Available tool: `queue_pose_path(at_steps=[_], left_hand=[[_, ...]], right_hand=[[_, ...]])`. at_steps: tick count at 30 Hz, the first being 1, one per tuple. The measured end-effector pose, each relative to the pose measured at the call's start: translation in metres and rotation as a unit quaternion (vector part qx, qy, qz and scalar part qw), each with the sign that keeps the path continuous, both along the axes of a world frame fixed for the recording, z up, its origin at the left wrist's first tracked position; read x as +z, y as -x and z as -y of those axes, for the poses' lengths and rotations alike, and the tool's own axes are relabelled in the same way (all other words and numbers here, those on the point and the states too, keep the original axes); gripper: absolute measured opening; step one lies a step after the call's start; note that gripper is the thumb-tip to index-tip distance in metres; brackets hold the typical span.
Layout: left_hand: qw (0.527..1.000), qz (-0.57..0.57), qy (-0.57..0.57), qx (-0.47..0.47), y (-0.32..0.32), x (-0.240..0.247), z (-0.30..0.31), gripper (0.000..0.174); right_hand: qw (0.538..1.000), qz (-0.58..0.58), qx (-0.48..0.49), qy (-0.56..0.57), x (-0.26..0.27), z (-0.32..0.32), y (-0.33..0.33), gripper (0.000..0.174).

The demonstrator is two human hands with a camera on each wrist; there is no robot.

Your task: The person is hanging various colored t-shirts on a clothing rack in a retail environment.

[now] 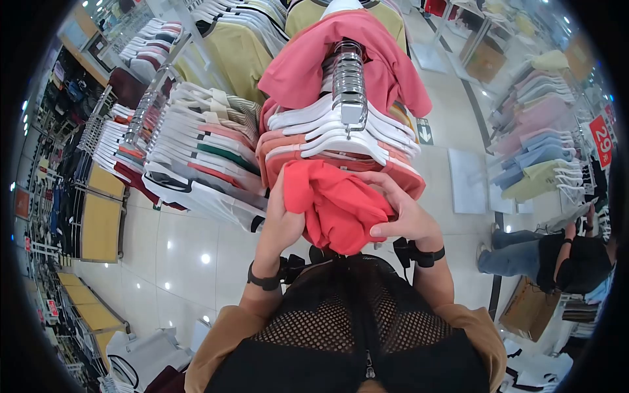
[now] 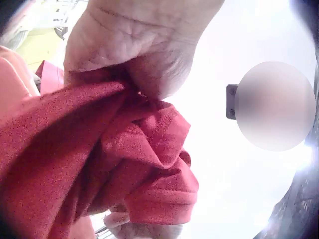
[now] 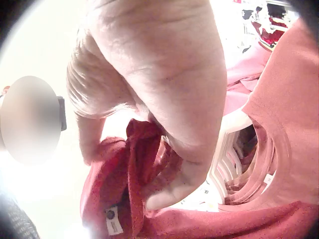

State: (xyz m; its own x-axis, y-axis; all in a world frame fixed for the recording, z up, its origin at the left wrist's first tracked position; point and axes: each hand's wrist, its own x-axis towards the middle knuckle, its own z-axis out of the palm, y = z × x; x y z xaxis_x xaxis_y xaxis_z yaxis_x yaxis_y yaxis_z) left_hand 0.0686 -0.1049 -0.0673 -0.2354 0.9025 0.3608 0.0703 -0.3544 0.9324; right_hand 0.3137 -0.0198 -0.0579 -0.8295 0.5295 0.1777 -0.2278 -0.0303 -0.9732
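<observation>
A bunched red shirt (image 1: 337, 203) is held up between both hands, just in front of the hanging clothes. My left hand (image 1: 285, 219) grips its left side; in the left wrist view, folds of the cloth and a stitched band (image 2: 162, 204) hang below the palm. On the other side, my right hand (image 1: 413, 216) holds the cloth with the thumb on the near side and the fingers over the top. A small white label (image 3: 113, 220) shows inside the shirt in the right wrist view.
Right ahead stands a rail of coral and pink shirts on white hangers (image 1: 347, 144), with a pink shirt (image 1: 301, 72) draped over its top. More clothes (image 1: 209, 144) hang at the left. A person (image 1: 557, 259) stands at the right near a cardboard box (image 1: 531, 308).
</observation>
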Motion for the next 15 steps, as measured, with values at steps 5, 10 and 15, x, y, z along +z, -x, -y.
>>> queue_pose_path(at_steps=[5, 10, 15], left_hand=[[0.998, 0.025, 0.051, -0.027, -0.006, -0.005, -0.005, 0.037], [0.989, 0.068, 0.117, -0.052, 0.0, -0.015, -0.01, 0.034], [0.987, 0.049, 0.148, -0.045, 0.0, -0.009, -0.01, 0.03]], right_hand=[[0.984, 0.022, -0.15, 0.094, -0.012, 0.009, -0.006, 0.049], [0.955, -0.043, -0.26, 0.14, -0.021, 0.007, -0.017, 0.024], [0.936, -0.14, -0.272, 0.174, -0.015, 0.004, -0.023, 0.017]])
